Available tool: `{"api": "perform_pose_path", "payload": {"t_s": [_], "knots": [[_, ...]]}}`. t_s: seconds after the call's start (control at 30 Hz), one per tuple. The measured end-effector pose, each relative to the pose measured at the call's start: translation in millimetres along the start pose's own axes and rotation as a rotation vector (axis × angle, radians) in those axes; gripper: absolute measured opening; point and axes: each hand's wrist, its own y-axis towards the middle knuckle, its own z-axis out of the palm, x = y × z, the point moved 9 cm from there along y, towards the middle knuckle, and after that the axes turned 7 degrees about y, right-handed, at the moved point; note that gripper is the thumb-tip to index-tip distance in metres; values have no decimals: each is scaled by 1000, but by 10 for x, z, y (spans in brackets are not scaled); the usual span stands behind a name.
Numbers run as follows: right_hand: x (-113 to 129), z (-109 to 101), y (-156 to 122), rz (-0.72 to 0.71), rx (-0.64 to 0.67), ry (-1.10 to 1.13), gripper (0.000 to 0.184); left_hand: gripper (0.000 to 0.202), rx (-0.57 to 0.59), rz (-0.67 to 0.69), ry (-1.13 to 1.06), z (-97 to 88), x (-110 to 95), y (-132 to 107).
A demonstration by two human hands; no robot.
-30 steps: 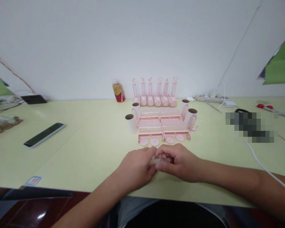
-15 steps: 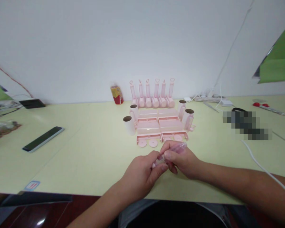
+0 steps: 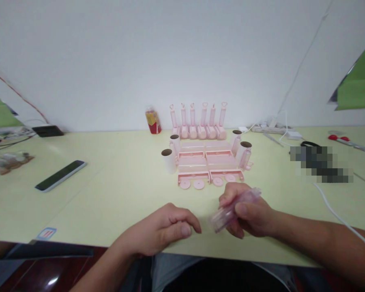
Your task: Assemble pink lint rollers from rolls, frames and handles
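Observation:
My right hand (image 3: pixel 249 213) grips a pale pink translucent plastic piece (image 3: pixel 231 211), tilted, a little above the yellow-green table (image 3: pixel 115 190). My left hand (image 3: pixel 164 229) rests on the table near the front edge, fingers curled loosely with nothing visible in them. Just beyond both hands lies a set of pink parts: flat trays (image 3: pixel 207 160), round discs (image 3: pixel 197 183), white rolls with brown cores (image 3: pixel 168 159) and a row of pink handles (image 3: pixel 197 119) standing against the wall.
A dark phone (image 3: pixel 61 175) lies at the left. A red and yellow can (image 3: pixel 153 120) stands by the wall. A white cable (image 3: pixel 337 211) runs along the right side, with a power strip (image 3: pixel 272 128) and red-handled tool (image 3: pixel 343 140) beyond.
My hands have come apart. The right hand drew the pink piece off to the right, and the left hand let go and dropped back toward the table's front edge.

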Motion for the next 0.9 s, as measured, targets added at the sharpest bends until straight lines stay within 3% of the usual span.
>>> {"api": "perform_pose_path", "payload": {"t_s": [0.1,0.17,0.27,0.43,0.5,0.63,0.9], "knots": [[123,-76,28,-64,-99,-76,40,30,-238,-212,87,-340,411,-153],[158,-125,100,-60,-176,-172,38,20,-355,-297,193,-540,567,-244],[253,-183,297,-45,-300,-349,33,19,-445,-343,335,-751,667,-298],[602,-34,889,-209,-297,-757,23,34,-551,-427,422,-1013,830,-274],[633,25,1147,-232,-288,-953,19,39,-582,-478,456,-1107,908,-253],[450,144,1539,-157,-206,-1331,19,42,-568,-531,580,-1239,998,-176],[123,145,1759,35,-142,-1690,35,27,-502,-496,700,-1353,1097,8]]}}
